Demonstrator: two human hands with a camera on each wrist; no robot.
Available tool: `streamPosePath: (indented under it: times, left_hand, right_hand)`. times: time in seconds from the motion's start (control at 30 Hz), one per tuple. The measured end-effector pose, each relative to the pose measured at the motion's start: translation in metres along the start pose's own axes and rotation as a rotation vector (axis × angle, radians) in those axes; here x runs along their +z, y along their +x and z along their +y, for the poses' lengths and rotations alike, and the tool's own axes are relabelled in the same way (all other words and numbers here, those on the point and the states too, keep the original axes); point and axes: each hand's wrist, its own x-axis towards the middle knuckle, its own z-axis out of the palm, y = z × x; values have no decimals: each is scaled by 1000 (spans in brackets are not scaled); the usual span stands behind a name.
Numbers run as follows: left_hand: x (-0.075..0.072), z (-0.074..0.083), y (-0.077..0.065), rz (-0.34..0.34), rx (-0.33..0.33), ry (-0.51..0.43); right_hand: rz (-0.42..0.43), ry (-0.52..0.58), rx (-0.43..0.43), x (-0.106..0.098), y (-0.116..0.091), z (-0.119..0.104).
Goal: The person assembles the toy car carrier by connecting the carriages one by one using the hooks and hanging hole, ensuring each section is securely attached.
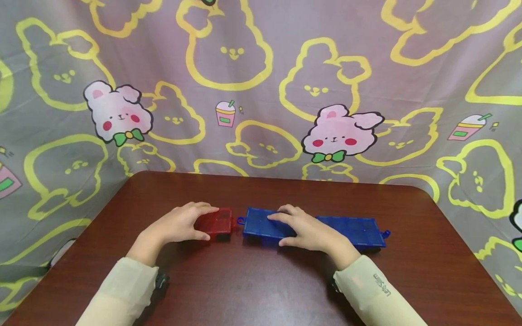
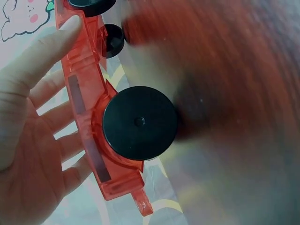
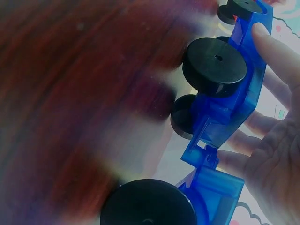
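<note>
My left hand grips a see-through red toy train car, its thumb on the near side and the fingers round the far side. In the left wrist view, the red car shows black wheels and a small tab at its end. With thumb and fingers, my right hand holds a blue toy train car. A second blue car is coupled behind it; the joint shows in the right wrist view. A blue ring on the front car lies right at the red car's end.
All the cars are on a dark brown wooden table. A grey curtain with yellow bunny outlines hangs behind the table and at both sides. A blue hook sticks out at the right end of the rear car.
</note>
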Motion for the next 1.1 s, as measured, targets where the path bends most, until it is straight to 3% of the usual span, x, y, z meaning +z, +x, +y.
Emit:
streamPosePath:
  times: [0.73,1.1]
  left_hand:
    - [5,-2,2,2,18,-19]
    - [10,0,3,-13,40,-43]
  right_hand:
    - [-9,-17,-29,1,9,5]
    - [-29,-11,19,4,4,8]
